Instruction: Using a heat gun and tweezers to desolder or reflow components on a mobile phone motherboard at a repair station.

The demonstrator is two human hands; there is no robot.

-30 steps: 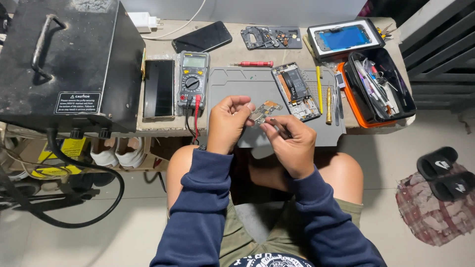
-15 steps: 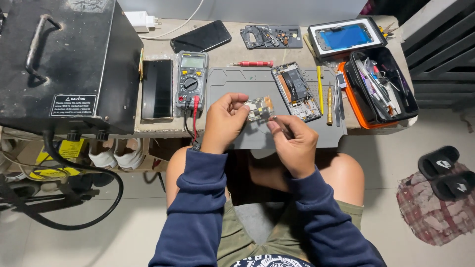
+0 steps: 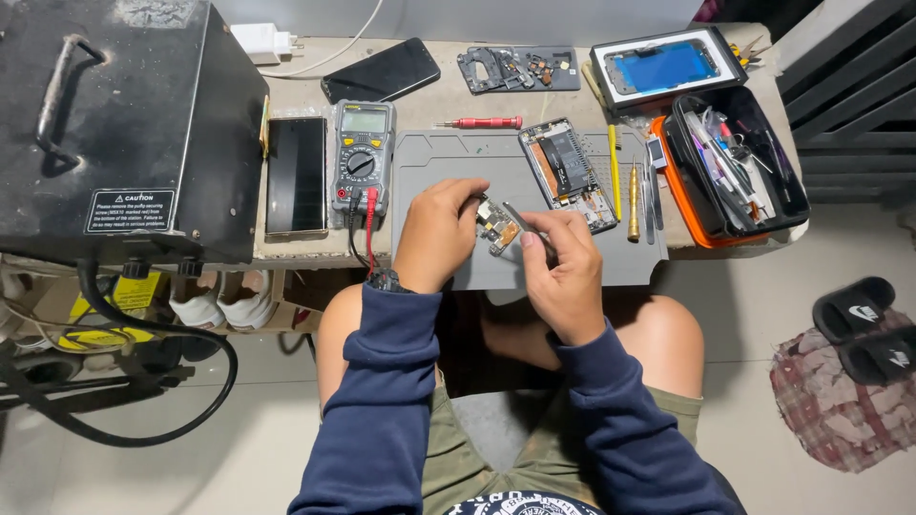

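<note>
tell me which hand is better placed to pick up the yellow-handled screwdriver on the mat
Right, probably. The yellow-handled screwdriver lies to the right of both hands, nearer the right hand, though that holds tweezers. The left hand grips the small circuit board.

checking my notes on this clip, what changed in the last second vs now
Little changed. Both hands drew slightly closer over the grey mat: the left hand still grips the small circuit board, and the right hand keeps the thin tool at it. The multimeter, opened phone and tool tray stayed put.
</note>
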